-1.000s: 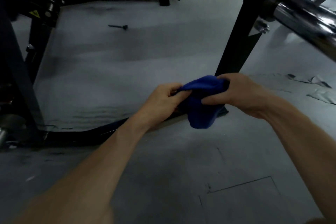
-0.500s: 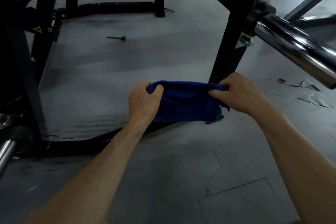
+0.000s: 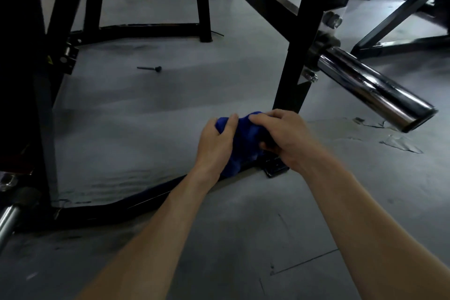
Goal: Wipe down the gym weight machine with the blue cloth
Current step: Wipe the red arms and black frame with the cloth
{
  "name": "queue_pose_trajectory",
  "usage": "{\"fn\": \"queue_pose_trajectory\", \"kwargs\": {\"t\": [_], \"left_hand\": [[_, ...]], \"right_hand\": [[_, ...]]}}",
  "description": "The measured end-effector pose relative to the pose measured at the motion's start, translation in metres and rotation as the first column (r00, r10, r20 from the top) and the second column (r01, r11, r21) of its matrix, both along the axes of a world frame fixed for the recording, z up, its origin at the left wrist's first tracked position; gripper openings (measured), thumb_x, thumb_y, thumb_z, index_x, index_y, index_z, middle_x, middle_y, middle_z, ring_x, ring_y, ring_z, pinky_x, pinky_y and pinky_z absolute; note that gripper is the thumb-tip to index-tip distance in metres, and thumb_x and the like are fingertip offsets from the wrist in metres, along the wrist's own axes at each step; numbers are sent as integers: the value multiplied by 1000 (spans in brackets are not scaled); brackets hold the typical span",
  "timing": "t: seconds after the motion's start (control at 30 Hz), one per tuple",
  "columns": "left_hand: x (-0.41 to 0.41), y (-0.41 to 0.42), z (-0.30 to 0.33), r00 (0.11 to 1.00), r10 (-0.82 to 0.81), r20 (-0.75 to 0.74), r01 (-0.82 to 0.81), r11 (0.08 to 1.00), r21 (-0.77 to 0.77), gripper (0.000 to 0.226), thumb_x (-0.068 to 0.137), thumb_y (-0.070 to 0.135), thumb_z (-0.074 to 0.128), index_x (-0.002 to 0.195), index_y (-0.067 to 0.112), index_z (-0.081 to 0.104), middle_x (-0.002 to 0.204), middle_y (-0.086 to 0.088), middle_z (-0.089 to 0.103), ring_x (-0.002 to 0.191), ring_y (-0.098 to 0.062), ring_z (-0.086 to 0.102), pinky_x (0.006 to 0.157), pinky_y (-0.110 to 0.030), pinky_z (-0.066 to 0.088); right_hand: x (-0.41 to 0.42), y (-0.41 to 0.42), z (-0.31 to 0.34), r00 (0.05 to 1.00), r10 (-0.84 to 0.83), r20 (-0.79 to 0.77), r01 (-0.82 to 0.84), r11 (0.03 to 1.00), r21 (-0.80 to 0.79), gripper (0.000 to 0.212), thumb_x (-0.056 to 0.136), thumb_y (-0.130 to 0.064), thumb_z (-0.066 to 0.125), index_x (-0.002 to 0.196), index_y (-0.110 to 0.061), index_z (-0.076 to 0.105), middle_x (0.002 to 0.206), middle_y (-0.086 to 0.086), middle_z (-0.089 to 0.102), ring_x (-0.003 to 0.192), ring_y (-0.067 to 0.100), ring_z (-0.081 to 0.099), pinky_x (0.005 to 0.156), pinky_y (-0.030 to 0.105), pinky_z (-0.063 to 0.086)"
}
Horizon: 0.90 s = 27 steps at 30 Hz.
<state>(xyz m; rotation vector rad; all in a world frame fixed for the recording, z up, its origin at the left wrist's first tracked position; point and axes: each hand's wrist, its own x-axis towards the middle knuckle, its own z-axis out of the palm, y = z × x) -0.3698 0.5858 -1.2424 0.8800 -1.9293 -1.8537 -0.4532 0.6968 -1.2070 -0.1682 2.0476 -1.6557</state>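
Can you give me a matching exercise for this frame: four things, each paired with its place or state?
Things:
1. blue cloth
2. chrome bar
3. loose pin
4. torn floor patch

Places or states:
A. lies alone on the floor, far left of the black post
B. bunched between both hands
C. sticks out from the black post at right
D. peels up below the bar's end

Pairs: 1-B, 2-C, 3-A, 4-D

Dim indoor scene, cool grey cast, wide-angle view.
Brightest area lies at top centre; the chrome bar (image 3: 375,90) carries sharp white glare streaks. The black frame (image 3: 295,56) loses detail in shadow at left. Straight members bow near the edges. Focus is slightly soft.
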Motion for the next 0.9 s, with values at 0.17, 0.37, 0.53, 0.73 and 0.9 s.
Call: {"fn": "queue_pose_trajectory", "kwargs": {"t": [0.17,0.37,0.53,0.73,0.9], "left_hand": [[0,9,12,979,-151,-136,165,982,97,73,86,78,54,115,12,66,106,-7,75,99,-22,73,90,-43,58],[5,5,10,978,-133,-159,150,984,98,33,91,25,75,117,14,58,109,-4,73,98,-18,73,91,-44,59],[10,7,10,954,-229,-194,255,959,126,24,97,1,51,114,16,58,105,-9,73,99,-32,71,84,-46,58],[20,6,13,942,-239,-236,271,956,113,22,101,-3,50,115,11,59,108,-11,73,102,-33,71,83,-45,60],[20,10,20,946,-200,-257,226,971,77,19,101,4,56,118,11,59,108,-11,73,101,-33,72,87,-48,60]], "right_hand": [[2,3,8,989,119,-83,-130,982,-135,20,97,-30,61,92,-13,70,88,4,70,81,17,66,63,30,52],[-4,27,9,937,205,-283,-212,977,8,12,96,-16,63,107,-19,63,84,-4,73,81,12,68,67,22,52],[-7,36,3,943,174,-285,-109,967,230,52,86,-51,71,126,-23,51,114,-5,59,100,9,61,78,26,55],[-9,51,10,980,189,-64,-191,981,-24,46,80,-22,83,117,-16,57,110,9,68,94,20,71,76,35,61],[-5,56,22,876,152,-457,-144,988,52,35,77,-19,83,87,-19,49,93,9,66,89,30,64,77,46,57]]}}
